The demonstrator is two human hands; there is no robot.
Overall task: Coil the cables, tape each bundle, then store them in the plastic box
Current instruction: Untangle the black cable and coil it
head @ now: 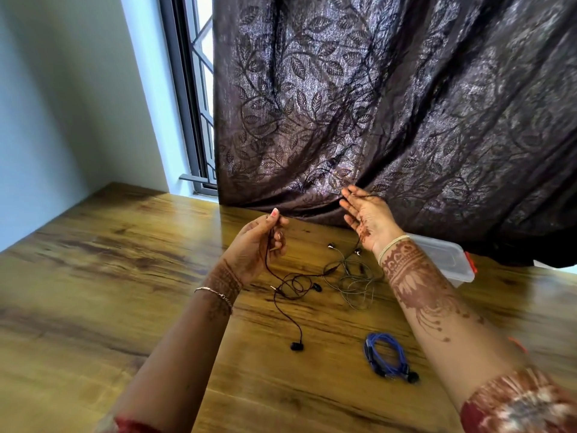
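Black earphone cable (293, 284) lies in loose loops on the surface (125, 276), well to the left of the plastic box (449, 260). Its long run rises from those loops to the left hand (259, 245), which pinches it between thumb and fingertip. The right hand (367, 215), just left of the box, is raised with fingers fairly straight. A thin strand seems to cross them, though I cannot tell whether it is gripped. The left hand is nearer the slack, so coiling likely begins there.
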